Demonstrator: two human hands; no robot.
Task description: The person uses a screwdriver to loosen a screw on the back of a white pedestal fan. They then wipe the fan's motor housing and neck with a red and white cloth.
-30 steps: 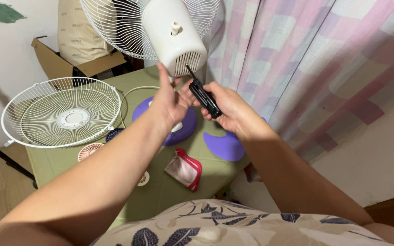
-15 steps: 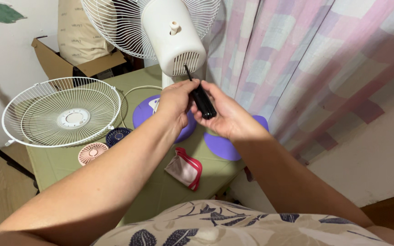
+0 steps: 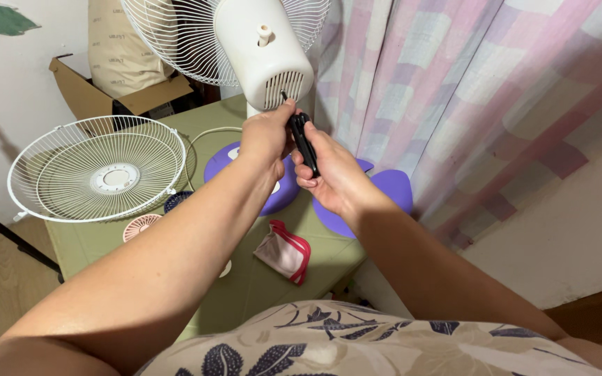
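Observation:
A white fan motor housing [image 3: 263, 49] with its rear wire guard [image 3: 168, 38] stands on a purple base [image 3: 283, 191] on the green table [image 3: 245, 285]. My right hand [image 3: 332, 174] grips a black folding tool [image 3: 303, 143] by its handle. The tool's thin tip points up at the vent slots at the housing's lower back. My left hand [image 3: 267, 136] pinches the tool near its tip, just under the housing.
A loose white front fan guard [image 3: 99, 170] lies at the table's left. A purple fan blade [image 3: 381, 191], a pink and red pouch [image 3: 283, 252] and small round pieces [image 3: 139, 226] lie on the table. A cardboard box [image 3: 95, 90] stands behind. A checked curtain [image 3: 468, 104] hangs at right.
My left hand closed from an open reach onto the tool near its tip. Both hands and the tool rose slightly, bringing the tip up to the housing's vent.

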